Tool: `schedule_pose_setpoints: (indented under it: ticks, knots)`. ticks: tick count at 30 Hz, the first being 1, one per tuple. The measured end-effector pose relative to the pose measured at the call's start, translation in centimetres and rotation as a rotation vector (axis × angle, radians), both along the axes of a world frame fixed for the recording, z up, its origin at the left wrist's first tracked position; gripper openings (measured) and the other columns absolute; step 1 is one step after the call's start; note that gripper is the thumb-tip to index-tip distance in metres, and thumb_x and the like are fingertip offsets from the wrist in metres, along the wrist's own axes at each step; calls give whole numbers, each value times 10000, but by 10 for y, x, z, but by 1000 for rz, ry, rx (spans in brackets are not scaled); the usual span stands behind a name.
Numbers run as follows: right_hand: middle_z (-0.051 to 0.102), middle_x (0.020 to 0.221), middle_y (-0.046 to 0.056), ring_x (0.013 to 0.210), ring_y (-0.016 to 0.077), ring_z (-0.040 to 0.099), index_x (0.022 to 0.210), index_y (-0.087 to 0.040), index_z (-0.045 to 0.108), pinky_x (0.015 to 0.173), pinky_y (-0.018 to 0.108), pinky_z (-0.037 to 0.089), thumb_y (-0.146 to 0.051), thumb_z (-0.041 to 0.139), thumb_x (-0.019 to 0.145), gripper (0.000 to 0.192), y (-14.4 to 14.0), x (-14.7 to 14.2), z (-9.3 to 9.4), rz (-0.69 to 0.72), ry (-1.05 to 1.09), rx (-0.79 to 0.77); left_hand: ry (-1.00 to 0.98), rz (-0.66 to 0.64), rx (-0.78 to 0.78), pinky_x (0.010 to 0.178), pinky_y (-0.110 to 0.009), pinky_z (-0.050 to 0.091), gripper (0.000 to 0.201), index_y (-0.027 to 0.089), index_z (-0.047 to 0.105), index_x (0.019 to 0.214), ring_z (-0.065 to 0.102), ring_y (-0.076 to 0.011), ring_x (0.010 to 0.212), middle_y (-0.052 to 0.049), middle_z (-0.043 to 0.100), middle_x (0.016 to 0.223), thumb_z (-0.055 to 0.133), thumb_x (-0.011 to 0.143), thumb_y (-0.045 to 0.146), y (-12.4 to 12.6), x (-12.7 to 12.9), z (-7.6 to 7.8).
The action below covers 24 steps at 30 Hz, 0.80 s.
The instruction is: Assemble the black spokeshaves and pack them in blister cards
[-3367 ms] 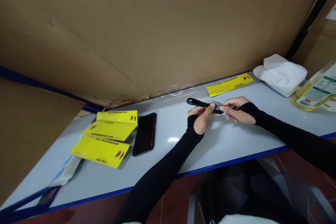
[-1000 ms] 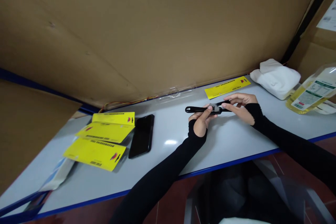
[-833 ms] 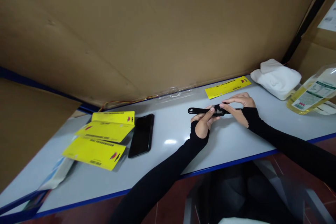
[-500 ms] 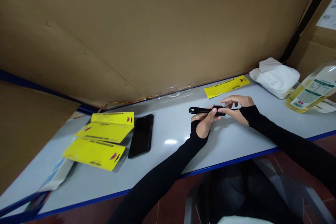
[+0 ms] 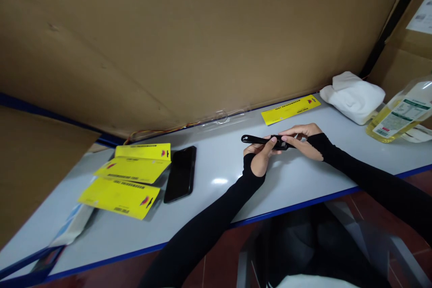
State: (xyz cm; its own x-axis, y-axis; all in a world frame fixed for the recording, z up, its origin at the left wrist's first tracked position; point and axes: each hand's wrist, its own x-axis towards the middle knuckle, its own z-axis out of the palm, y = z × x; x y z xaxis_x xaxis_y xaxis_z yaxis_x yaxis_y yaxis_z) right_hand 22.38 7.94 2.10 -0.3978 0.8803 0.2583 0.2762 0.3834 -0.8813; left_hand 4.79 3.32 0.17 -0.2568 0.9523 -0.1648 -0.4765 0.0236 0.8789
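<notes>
Pinching a black tool (image 5: 279, 144) between both hands, just right of centre in the frame.

Left hand (image 5: 259, 162) closed on it, thumb on top beside the middle part; right hand (image 5: 305, 138) gripping the other end, thumb and forefinger narrow. Tool lies near level, over the pale table (image 5: 216, 166); cannot tell whether my knuckles touch down. Judging by looks: stiff, probably metal, some weight for its size, not fragile. The glossy handle (image 5: 254, 139), with a hole at its tip, sticks out past my left fingers and could be slick; surest hold there, or flat across the middle body. Small fittings at the middle, too fine to make out; I'd keep fingertips light there, in case of an edge.
</notes>
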Motion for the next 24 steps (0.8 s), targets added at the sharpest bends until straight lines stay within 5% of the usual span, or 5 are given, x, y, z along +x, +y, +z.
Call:
schedule_pose_setpoints:
  ticks: [5, 10, 13, 19, 24]
  knots:
    - [846, 982, 51, 650, 150, 664, 978, -233, 860, 635, 295, 526, -385, 679, 936, 241, -6, -3, 1, -150, -38, 156, 7, 24, 7, 650, -356, 643, 523, 83, 818, 895, 778, -249, 748, -142, 814, 888, 1026, 547, 413, 4, -1, -10]
    - [797, 931, 62, 797, 176, 705, 1018, -210, 789, 683, 288, 547, -331, 589, 1003, 234, -5, -2, 7, -250, 26, 357, 29, 39, -11, 630, -323, 637, 487, 91, 826, 845, 750, -206, 698, -114, 801, 838, 1021, 552, 426, 5, -3, -7]
    - [734, 964, 69, 792, 163, 672, 1043, -204, 755, 690, 287, 555, -311, 582, 1000, 208, 0, 3, 7, -257, 49, 344, 39, 4, -42, 632, -321, 636, 472, 92, 825, 820, 746, -201, 694, -106, 799, 845, 1029, 535, 407, 3, -4, -1]
    - [724, 1026, 63, 871, 173, 689, 1106, -219, 730, 813, 337, 595, -316, 610, 996, 189, 5, 6, 3, -21, 78, 268, 27, -16, -68, 635, -349, 629, 450, 86, 815, 809, 737, -214, 702, -113, 790, 828, 1031, 525, 360, 0, -2, 5]
    - [738, 1055, 73, 852, 178, 724, 1150, -215, 665, 678, 301, 589, -406, 670, 979, 256, 6, 7, 0, -71, 250, 152, 30, -26, -53, 630, -345, 627, 423, 83, 816, 813, 734, -213, 716, -105, 784, 821, 1020, 548, 342, 1, -2, 5]
